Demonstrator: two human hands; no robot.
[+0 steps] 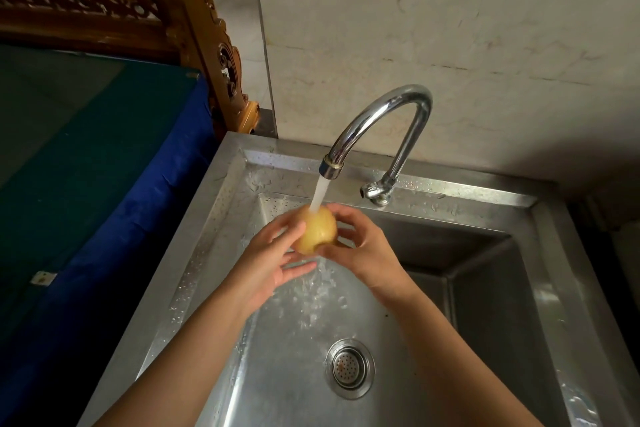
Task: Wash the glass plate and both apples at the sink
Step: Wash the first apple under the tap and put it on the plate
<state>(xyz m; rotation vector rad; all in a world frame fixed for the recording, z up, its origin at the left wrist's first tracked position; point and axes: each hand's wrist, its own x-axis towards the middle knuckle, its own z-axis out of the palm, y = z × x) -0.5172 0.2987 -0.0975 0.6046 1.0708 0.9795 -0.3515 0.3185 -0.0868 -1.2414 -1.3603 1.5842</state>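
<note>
A yellow apple is held under the running water from the chrome faucet, above the steel sink. My left hand cups the apple from the left with its fingers spread along it. My right hand grips the apple from the right, thumb on top. Water splashes down into the basin below. The glass plate and the other apple are not in view.
The drain strainer sits in the basin floor below my hands. A blue-covered surface lies left of the sink, with a carved wooden frame behind it. A marble wall rises behind the faucet.
</note>
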